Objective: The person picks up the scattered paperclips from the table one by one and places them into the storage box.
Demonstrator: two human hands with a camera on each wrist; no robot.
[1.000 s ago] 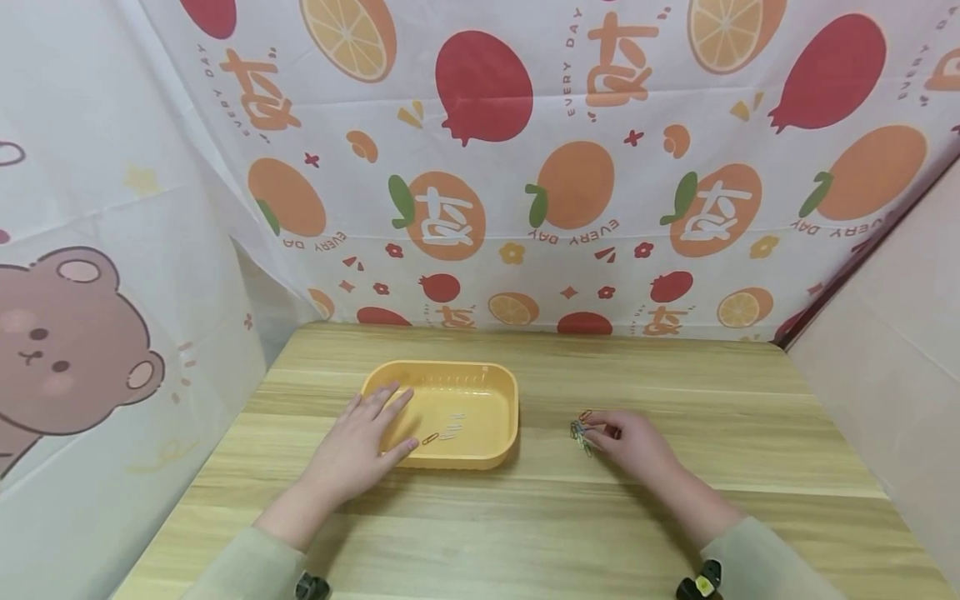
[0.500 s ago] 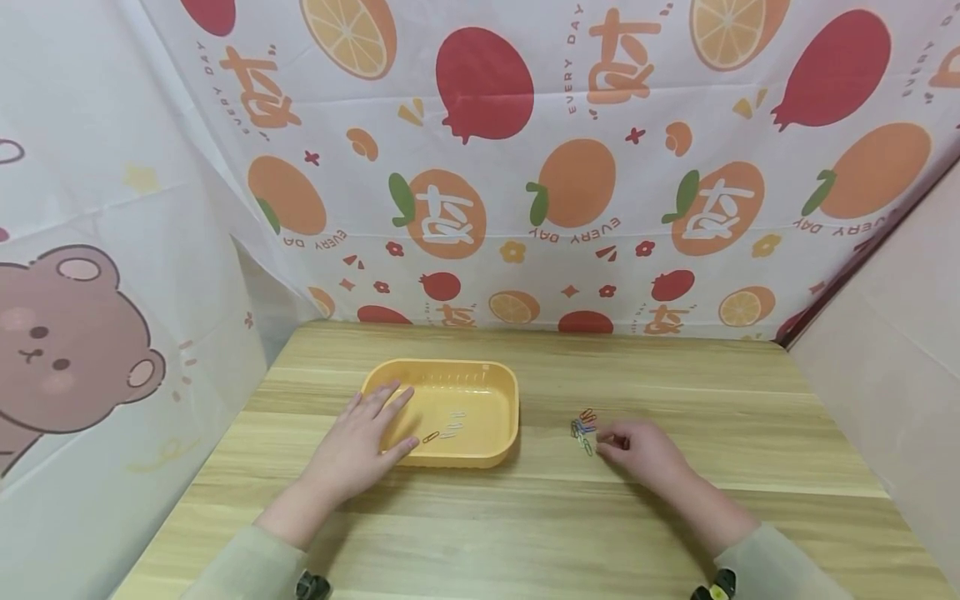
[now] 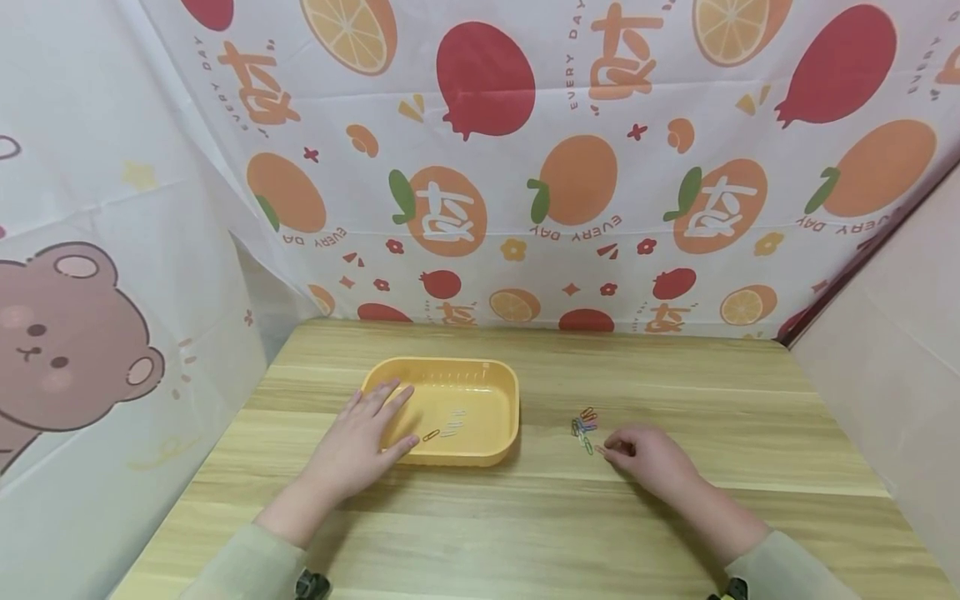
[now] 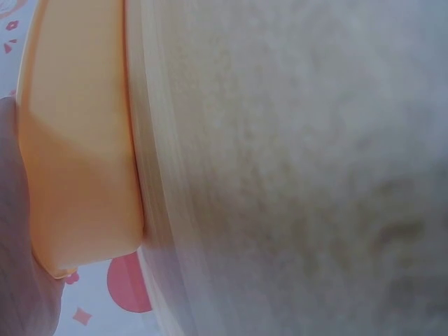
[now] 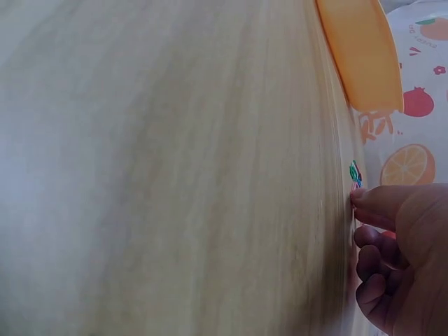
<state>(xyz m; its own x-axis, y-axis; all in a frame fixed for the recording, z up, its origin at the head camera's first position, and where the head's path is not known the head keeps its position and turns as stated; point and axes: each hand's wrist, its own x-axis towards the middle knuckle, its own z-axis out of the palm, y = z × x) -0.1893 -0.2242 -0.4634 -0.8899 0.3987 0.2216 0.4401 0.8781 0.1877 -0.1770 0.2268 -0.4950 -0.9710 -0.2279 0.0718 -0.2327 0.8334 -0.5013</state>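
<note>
The right hand (image 3: 651,457) has thumb and forefinger closed in a pinch on a single pinkish paper clip (image 3: 599,449), with the clip's far end poking out past the fingertips toward the left. Holding so small and thin a thing by one end presumably leaves the rest of it in sight and free of the fingers; whether it touches the tabletop (image 3: 525,525) is too fine to tell. The other fingers are curled back beneath the palm in the right wrist view, likely to keep them out of the way of the pinch.

Just beyond and to the left of that pinch lies a small pile of coloured clips (image 3: 588,447), overlapping one another, so the held clip sits beside the cluster rather than among it. Farther left, well apart from the pinch, stands the yellow tray (image 3: 507,425). On its floor lie an orange clip (image 3: 431,435) and a few white clips (image 3: 454,424), apart from the coloured pile.

The left hand (image 3: 358,437) grips nothing: its fingers spread loosely over the tray's left end, thumb across the near rim, a pose that probably serves to steady the tray.
</note>
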